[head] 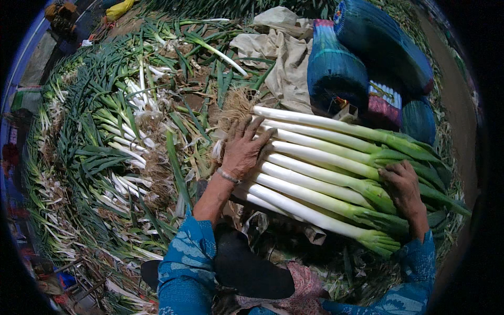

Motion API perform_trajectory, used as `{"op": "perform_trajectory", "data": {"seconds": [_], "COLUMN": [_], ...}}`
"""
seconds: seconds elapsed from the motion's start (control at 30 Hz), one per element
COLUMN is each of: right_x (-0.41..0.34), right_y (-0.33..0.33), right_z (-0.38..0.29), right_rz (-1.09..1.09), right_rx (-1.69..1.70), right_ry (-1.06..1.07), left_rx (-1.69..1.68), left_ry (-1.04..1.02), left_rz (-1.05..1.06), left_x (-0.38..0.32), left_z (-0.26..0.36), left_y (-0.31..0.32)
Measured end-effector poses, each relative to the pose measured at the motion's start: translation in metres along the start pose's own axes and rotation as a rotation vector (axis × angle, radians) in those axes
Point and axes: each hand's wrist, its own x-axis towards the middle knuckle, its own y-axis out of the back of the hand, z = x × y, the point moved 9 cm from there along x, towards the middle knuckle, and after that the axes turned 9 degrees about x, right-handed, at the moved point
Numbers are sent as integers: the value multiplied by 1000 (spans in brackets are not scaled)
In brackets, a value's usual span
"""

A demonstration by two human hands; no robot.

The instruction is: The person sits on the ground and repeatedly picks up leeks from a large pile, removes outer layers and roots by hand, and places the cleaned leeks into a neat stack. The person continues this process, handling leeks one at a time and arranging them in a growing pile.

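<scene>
A row of long green onions lies side by side before me, white stalks to the left and green leaves to the right. My left hand, with a bracelet at the wrist, rests with spread fingers on the white ends beside the dry roots. Over at the leafy end, my right hand has its fingers curled against the green part of the stalks; whether it grips a leaf is hidden. Part of a wooden support shows beneath the onions.
Heaps of green onions with roots cover the ground at the left. Blue net-wrapped bundles stand at the upper right, beside a crumpled beige cloth. A yellow bag lies at the upper left. A dirt path runs along the right.
</scene>
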Motion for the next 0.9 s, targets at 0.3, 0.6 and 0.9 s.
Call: {"op": "perform_trajectory", "data": {"seconds": [0.3, 0.6, 0.9], "right_x": [61, 35, 60], "right_y": [40, -87, -66], "right_z": [-91, -58, -45], "right_rz": [-225, -507, -129], "right_rx": [-79, -9, 17], "right_ry": [116, 33, -169], "left_rx": [75, -94, -189], "left_ry": [36, 80, 201], "left_rz": [-257, -171, -21], "left_x": [-3, -2, 6], "left_z": [-2, -6, -13], "left_y": [-37, -23, -9]}}
